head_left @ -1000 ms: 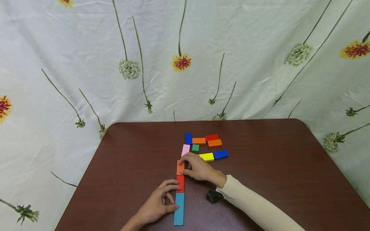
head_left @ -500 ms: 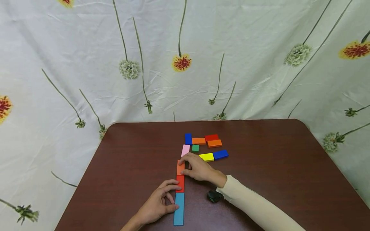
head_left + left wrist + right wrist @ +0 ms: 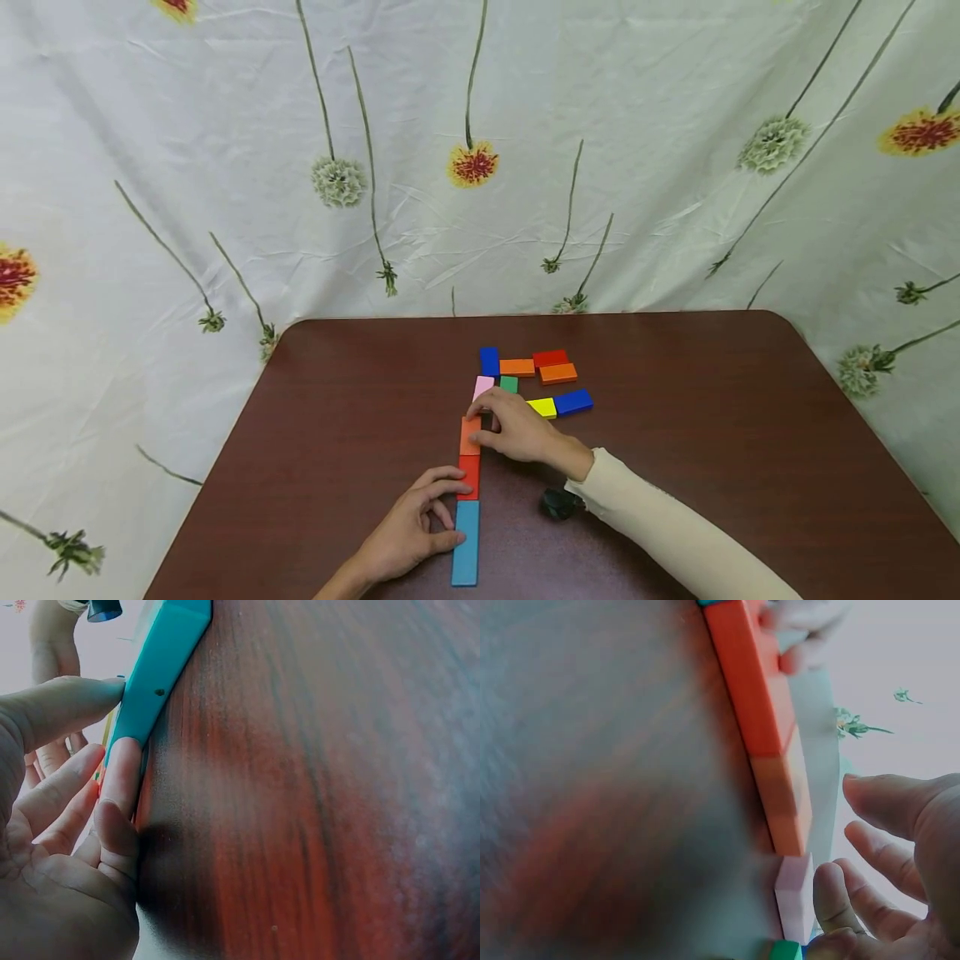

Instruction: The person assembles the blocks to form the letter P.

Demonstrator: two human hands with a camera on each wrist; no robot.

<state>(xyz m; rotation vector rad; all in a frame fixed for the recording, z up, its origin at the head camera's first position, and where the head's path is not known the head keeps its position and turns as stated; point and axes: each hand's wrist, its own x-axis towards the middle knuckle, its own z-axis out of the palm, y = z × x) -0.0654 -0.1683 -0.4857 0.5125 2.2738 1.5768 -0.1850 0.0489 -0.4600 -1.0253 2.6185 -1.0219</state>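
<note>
A row of flat blocks runs up the table: a long teal block (image 3: 465, 562) nearest, then a red block (image 3: 470, 464), an orange block (image 3: 468, 445) and a pink block (image 3: 483, 386). My left hand (image 3: 408, 529) lies along the row's left side, thumb at the teal block and fingertips on the red one. In the left wrist view one finger lies against the teal block's side (image 3: 157, 682). My right hand (image 3: 521, 429) is over the orange block from the right. The right wrist view shows its fingers spread and apart from that block (image 3: 780, 791).
Beyond the right hand lie a green block (image 3: 509, 384), a yellow block (image 3: 544, 407) and a blue block (image 3: 573, 402). Farther back are another blue block (image 3: 489, 362), two orange blocks (image 3: 517, 367) and a red one (image 3: 551, 357). A black object (image 3: 558, 504) is by the right cuff.
My right hand has risen slightly and moved a little to the right and away from me, off the orange block. My left hand and the row of blocks stay put.
</note>
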